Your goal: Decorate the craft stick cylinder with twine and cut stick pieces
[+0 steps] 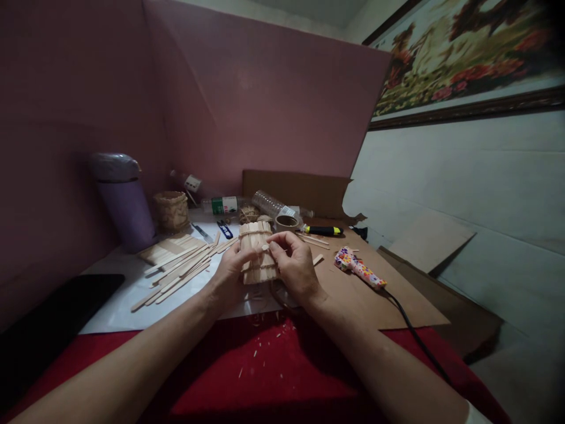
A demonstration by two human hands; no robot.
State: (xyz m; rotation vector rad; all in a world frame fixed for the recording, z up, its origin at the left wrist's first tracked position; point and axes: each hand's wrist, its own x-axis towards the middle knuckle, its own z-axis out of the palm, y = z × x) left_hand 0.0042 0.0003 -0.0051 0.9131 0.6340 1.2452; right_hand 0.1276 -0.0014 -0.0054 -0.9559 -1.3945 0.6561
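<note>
A small upright holder built of wooden craft sticks [256, 238] stands at the middle of the work surface. My left hand [232, 271] is wrapped around its left side and grips it. My right hand [295, 262] presses against its right side, thumb and forefinger pinched at the front of the sticks on something too small to make out. The lower part of the holder is hidden behind my fingers.
Loose craft sticks [180, 268] lie to the left on white paper. A patterned glue gun [358, 268] with a black cord rests on cardboard to the right. Behind are a purple flask [123, 200], a woven basket [171, 210], plastic bottles, a tape roll [286, 222] and a yellow-black cutter [322, 230].
</note>
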